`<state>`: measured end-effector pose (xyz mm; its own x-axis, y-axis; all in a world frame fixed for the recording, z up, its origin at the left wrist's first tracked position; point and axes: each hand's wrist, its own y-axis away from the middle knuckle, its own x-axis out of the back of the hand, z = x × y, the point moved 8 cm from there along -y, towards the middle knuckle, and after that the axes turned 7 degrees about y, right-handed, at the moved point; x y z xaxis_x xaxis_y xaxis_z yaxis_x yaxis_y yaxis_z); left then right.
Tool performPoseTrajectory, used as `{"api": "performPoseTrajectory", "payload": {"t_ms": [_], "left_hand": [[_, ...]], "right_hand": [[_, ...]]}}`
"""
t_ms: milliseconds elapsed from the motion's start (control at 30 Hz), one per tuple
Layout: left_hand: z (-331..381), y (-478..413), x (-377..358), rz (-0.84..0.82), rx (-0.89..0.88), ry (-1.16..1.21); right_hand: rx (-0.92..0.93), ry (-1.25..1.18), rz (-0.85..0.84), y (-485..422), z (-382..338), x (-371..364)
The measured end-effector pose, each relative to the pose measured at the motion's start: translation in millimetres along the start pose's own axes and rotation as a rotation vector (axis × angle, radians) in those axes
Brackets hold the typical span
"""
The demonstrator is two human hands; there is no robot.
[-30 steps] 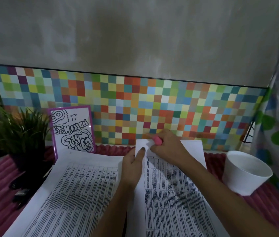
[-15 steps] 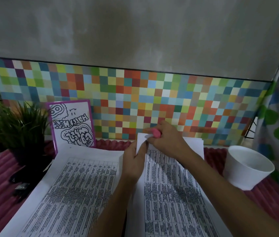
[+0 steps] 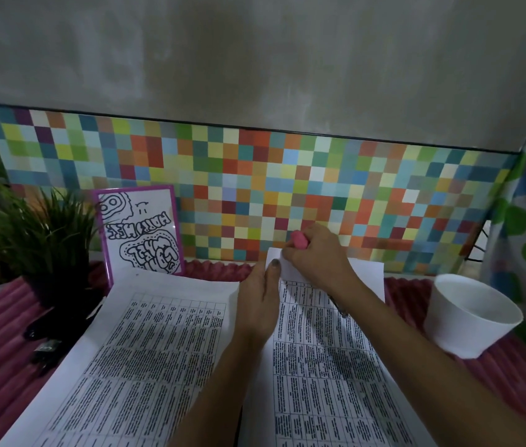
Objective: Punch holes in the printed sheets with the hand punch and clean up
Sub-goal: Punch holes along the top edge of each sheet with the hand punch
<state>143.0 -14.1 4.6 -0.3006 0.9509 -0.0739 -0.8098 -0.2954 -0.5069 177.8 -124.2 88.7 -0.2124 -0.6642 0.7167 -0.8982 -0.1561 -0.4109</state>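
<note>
Punch: pink punch [image 3: 299, 240] sits at the 11 o'clock corner of the printed sheet [image 3: 319, 366], with the right hand [image 3: 316, 256] curled round it.
Left hand [image 3: 260, 301]: fingers straight, pressing the sheet at the punch's 7 o'clock.
Risk: if that press loosens, the sheet could slip and the hole land crooked.
Cup [image 3: 468, 314]: at the sheet's 3 o'clock, upright, with nothing visible inside.

Hand punch [image 3: 299, 240] mostly hidden — the right hand [image 3: 315, 259] covers it.
</note>
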Motion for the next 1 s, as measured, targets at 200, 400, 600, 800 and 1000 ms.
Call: {"api": "performPoseTrajectory", "payload": {"t_ms": [200, 400, 600, 800, 1000], "left_hand": [[-11.4, 2.9, 0.7, 0.023, 0.060, 0.043], [-13.8, 2.9, 1.7, 0.029, 0.016, -0.052], [-3.8, 8.6, -3.6, -0.001, -0.120, -0.160], [0.6, 9.3, -0.2, 0.025, -0.159, -0.161], [7.2, 10.9, -3.7, 0.014, -0.195, -0.241]], "right_hand": [[-0.055, 0.018, -0.033, -1.9, 8.6, -1.0], [-0.072, -0.672, 0.022, -12.4, 13.9, 22.0], [-0.092, -1.272, 0.225, -35.5, 9.3, 34.5], [-0.012, -1.361, 0.313, -42.3, 6.5, 27.7], [0.067, -1.365, 0.294, -49.5, 3.2, 29.3]]}}
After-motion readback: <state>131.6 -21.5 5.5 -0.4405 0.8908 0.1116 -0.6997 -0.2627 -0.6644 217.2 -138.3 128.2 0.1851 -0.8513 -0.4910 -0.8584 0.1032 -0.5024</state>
